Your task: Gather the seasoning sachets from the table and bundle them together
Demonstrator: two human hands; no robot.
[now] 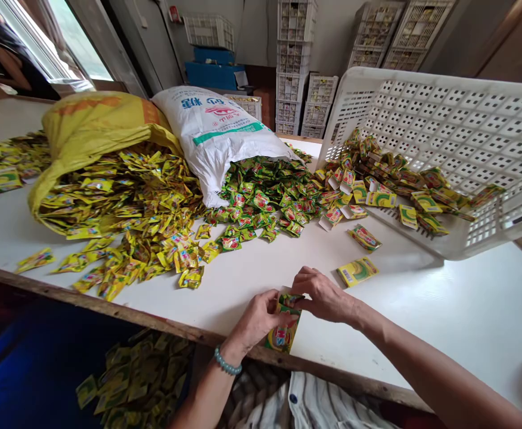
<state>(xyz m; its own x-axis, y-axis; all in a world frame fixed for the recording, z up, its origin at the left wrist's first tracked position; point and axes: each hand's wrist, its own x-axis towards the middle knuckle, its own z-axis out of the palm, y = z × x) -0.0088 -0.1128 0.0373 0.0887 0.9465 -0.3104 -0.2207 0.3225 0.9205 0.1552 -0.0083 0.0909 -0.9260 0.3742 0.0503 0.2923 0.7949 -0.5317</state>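
Observation:
My left hand (252, 322), with a beaded bracelet at the wrist, is closed around a small yellow-green cardboard box (282, 336) at the table's front edge. The box stands with its top open. At that opening, my right hand (321, 295) pinches a small green candy packet (290, 299), which sits partly in the box. Just beyond, a yellow-green box (357, 271) and a red-green packet (364, 237) lie on the white table (252, 268). Green packets (261, 199) spill from a white sack (216, 122). Yellow packets (145, 196) spill from a yellow sack (104, 116).
A tilted white plastic basket (449, 119) at the right holds boxes and packets, some spilling onto the table. Below the front edge, a blue container (28, 363) holds more yellow-green boxes (140, 375). Stacked crates (292, 59) stand at the back. A person (11, 59) is at the far left.

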